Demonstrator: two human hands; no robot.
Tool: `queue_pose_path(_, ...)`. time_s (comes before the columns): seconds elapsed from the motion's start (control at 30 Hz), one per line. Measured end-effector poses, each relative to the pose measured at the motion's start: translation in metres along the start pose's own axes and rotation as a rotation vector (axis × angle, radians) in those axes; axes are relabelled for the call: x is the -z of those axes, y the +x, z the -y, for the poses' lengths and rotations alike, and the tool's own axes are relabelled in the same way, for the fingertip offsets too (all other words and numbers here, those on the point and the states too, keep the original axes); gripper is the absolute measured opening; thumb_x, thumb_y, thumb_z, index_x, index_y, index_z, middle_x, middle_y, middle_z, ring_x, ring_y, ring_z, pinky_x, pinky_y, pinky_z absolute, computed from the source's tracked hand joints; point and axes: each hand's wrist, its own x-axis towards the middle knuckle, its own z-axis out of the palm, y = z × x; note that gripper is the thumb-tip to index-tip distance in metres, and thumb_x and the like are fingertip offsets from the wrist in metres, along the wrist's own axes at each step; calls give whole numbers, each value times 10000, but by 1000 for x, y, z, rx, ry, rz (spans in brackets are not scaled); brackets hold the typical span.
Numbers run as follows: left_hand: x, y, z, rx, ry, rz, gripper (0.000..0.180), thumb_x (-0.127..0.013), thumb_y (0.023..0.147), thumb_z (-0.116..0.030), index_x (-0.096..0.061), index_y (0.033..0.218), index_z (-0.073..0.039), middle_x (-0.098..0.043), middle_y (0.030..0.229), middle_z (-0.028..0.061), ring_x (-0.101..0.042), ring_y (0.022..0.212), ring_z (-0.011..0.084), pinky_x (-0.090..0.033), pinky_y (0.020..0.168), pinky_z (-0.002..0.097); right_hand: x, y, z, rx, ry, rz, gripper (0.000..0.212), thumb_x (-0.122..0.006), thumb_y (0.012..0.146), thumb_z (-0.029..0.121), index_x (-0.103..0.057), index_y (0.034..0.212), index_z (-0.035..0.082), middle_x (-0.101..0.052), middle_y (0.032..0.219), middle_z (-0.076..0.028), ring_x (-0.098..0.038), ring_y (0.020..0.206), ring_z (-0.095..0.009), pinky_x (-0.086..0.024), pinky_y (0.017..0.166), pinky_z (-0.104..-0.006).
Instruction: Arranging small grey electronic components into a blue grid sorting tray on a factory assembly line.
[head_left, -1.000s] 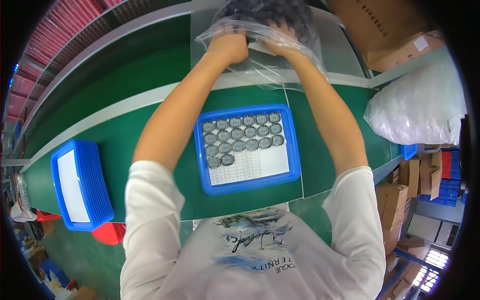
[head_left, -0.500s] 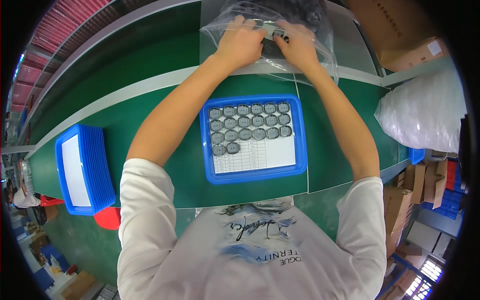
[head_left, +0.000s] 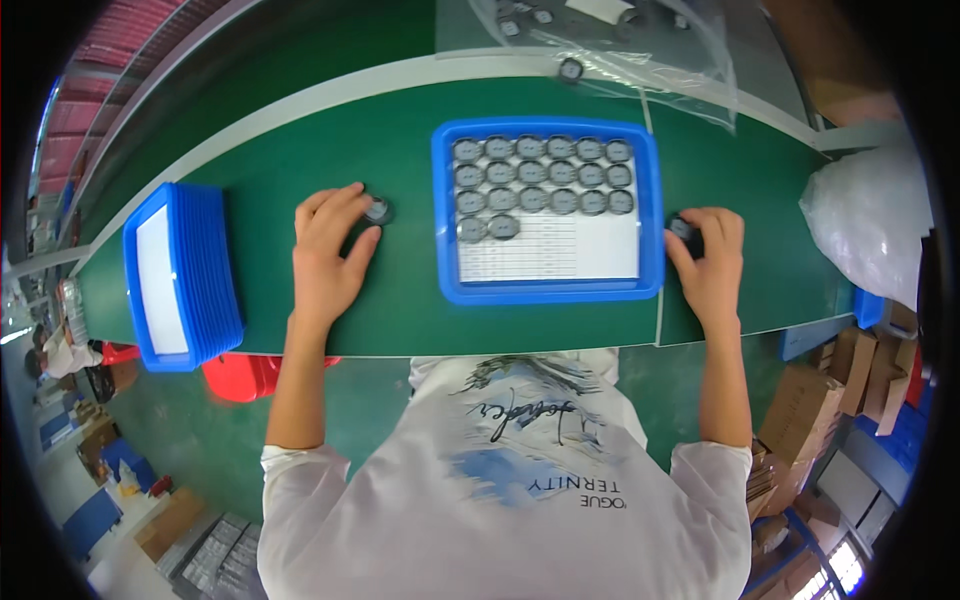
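Note:
My left hand [head_left: 328, 245] is over the green table left of the tray, its thumb and fingers closed around a small dark grey rounded part [head_left: 376, 210]. At the tray's right side, my right hand [head_left: 710, 255] grips a similar dark part [head_left: 684, 230], mostly covered by the fingers. Between the hands lies a blue tray [head_left: 550, 295] with a printed white sheet [head_left: 610, 250] inside. Rows of grey rounded parts [head_left: 532, 174] fill its far portion; two more start a fourth row at the left.
An opened clear plastic bag [head_left: 690, 80] with loose grey parts lies at the far ledge. One loose part [head_left: 570, 69] sits by the bag. Stacked blue trays [head_left: 205, 280] stand at left. A bulging white plastic bag [head_left: 865, 225] and cardboard boxes [head_left: 805, 410] are at right.
Both hands have come back from the plastic bag, spreading to either side of the tray, each now with a grey part. The view has shifted, and the tray's rows look the same.

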Motion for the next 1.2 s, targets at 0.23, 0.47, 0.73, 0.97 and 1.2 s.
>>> queue_pose_path(0.23, 2, -1, -26, 111, -48, 25, 448, -807, 771, -71, -704, 1208, -84, -635, 1152, 112, -552, 1086, 313, -487, 939, 399, 6, -16, -6, 102, 98, -61, 373, -771, 822, 28, -660, 1178, 32, -619, 1219, -148, -612, 1124, -327, -497, 944, -385)
queue_pose_path(0.47, 10, 11, -23, 65, -63, 196, 379, -763, 795, -11, -705, 1165, -70, -619, 1061, 120, -606, 991, 314, -525, 843, 387, 11, -11, 16, 141, 97, -136, 172, -742, 833, -26, -706, 999, 7, -667, 1068, -116, -652, 992, -290, -526, 848, -352)
queue_pose_path(0.73, 7, 23, -75, -230, -207, 204, 361, -797, 733, -36, -734, 1088, -53, -611, 1006, 98, -589, 929, 297, -503, 808, 393, -12, 21, 104, 547, 394, 210, 187, -767, 775, 3, -695, 943, 44, -618, 948, -96, -621, 856, -266, -520, 715, -358)
queue_pose_path(0.97, -13, 28, -77, -316, -219, 290, 356, -816, 701, -60, -741, 1049, -53, -560, 983, 74, -524, 962, 279, -445, 832, 395, -49, 42, 108, 709, 334, 342, 109, -744, 822, 112, -673, 885, 59, -550, 824, -55, -601, 737, -245, -500, 618, -385)
queue_pose_path(1.2, -22, 27, -71, -375, -243, 242, 251, -798, 711, -56, -733, 953, -40, -563, 925, 69, -533, 908, 272, -431, 775, 394, -55, 43, 111, 701, 333, 316, 128, -759, 801, 113, -667, 874, 61, -539, 774, -57, -607, 713, -246, -498, 587, -385)
